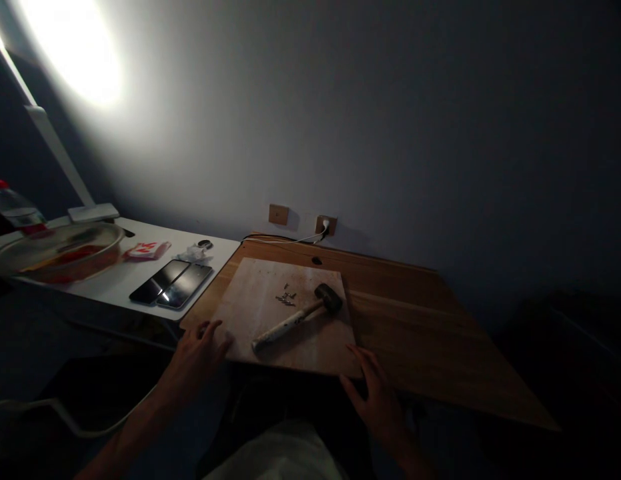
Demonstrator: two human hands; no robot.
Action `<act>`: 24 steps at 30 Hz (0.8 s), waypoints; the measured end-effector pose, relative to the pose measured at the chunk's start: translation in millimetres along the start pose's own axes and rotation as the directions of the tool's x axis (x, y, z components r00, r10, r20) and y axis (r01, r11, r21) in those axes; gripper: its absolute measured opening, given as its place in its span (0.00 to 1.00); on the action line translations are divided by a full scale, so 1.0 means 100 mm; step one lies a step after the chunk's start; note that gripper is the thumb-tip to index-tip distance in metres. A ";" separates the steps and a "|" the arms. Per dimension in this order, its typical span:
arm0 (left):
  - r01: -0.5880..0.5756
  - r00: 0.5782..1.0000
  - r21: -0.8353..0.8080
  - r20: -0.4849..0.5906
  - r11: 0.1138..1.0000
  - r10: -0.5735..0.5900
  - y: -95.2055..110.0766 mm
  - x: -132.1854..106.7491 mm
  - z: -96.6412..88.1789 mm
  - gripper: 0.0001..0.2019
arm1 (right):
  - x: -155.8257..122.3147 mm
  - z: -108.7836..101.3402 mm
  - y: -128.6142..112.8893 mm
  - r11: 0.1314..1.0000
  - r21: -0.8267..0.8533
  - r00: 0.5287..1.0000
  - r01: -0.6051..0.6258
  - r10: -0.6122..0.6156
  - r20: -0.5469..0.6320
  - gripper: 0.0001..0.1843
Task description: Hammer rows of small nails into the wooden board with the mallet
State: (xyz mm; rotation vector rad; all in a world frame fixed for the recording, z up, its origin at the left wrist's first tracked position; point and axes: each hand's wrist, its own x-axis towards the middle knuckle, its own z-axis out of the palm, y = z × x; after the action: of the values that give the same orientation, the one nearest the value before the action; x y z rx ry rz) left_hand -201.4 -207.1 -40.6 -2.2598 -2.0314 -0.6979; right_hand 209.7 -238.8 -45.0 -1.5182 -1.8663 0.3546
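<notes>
Board [250, 293] lies between your left hand [197, 347] and right hand [374, 393], both loosely spread, well apart, at its near corners; hammer [294, 321] and small metal pieces [285, 301] on top.

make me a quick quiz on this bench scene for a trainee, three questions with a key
1. Which lies on the board with the hammer?
A) lamp
B) small metal pieces
C) bottle

2. True or false: the left hand is gripping the hammer's handle.

3. Fill in: the hammer's head lies nearer the board's ____ side edge, left or right.

Key:
1. B
2. False; it is at the board's near left corner, away from the handle.
3. right
</notes>
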 end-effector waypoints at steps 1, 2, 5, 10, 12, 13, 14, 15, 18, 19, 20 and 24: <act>-0.006 1.000 -0.036 0.008 0.999 0.006 0.07 -0.02 -0.01 0.22 | -0.03 -0.05 0.06 1.000 -0.004 1.000 -0.018 0.018 -0.008 0.23; -0.011 1.000 -0.071 0.019 0.997 0.012 0.14 -0.05 -0.02 0.23 | -0.06 -0.11 0.13 0.999 -0.008 0.999 -0.039 0.039 -0.016 0.24; -0.018 0.997 -0.170 0.070 0.985 0.030 0.33 -0.16 -0.06 0.22 | -0.21 -0.28 0.30 0.992 -0.030 0.991 -0.119 0.117 -0.057 0.24; -0.035 0.990 -0.277 0.123 0.960 0.071 0.49 -0.41 -0.04 0.19 | -0.52 -0.53 0.46 0.972 -0.050 0.970 -0.229 0.224 -0.094 0.22; -0.051 0.987 -0.310 0.132 0.950 0.096 0.50 -0.49 -0.01 0.18 | -0.61 -0.62 0.49 0.964 -0.064 0.962 -0.258 0.251 -0.107 0.23; -0.060 0.985 -0.322 0.132 0.945 0.107 0.50 -0.53 0.01 0.18 | -0.64 -0.65 0.51 0.959 -0.073 0.958 -0.275 0.266 -0.111 0.23; -0.068 0.984 -0.329 0.134 0.942 0.118 0.49 -0.57 0.03 0.19 | -0.67 -0.69 0.52 0.953 -0.080 0.953 -0.291 0.282 -0.109 0.24; -0.079 0.982 -0.331 0.135 0.940 0.130 0.48 -0.60 0.04 0.19 | -0.69 -0.72 0.53 0.948 -0.084 0.949 -0.306 0.297 -0.103 0.24; -0.125 0.974 -0.304 0.143 0.945 0.175 0.43 -0.64 0.04 0.20 | -0.69 -0.81 0.53 0.945 -0.096 0.948 -0.311 0.302 -0.099 0.24; -0.144 0.970 -0.277 0.149 0.950 0.190 0.42 -0.62 0.02 0.20 | -0.67 -0.82 0.53 0.948 -0.104 0.951 -0.302 0.292 -0.104 0.23; -0.164 0.966 -0.241 0.155 0.957 0.205 0.41 -0.59 0.00 0.20 | -0.64 -0.83 0.51 0.950 -0.112 0.954 -0.291 0.280 -0.109 0.22; -0.263 0.951 -0.100 0.138 0.959 0.276 0.50 -0.30 -0.11 0.16 | -0.47 -0.76 0.37 0.962 -0.111 0.966 -0.248 0.238 -0.098 0.21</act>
State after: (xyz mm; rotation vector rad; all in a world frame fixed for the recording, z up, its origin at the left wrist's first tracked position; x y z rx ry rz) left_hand -159.2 -245.8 -26.8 -2.6425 -1.7235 -0.6132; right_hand 290.8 -288.6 -28.0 -1.8249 -1.6651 0.2873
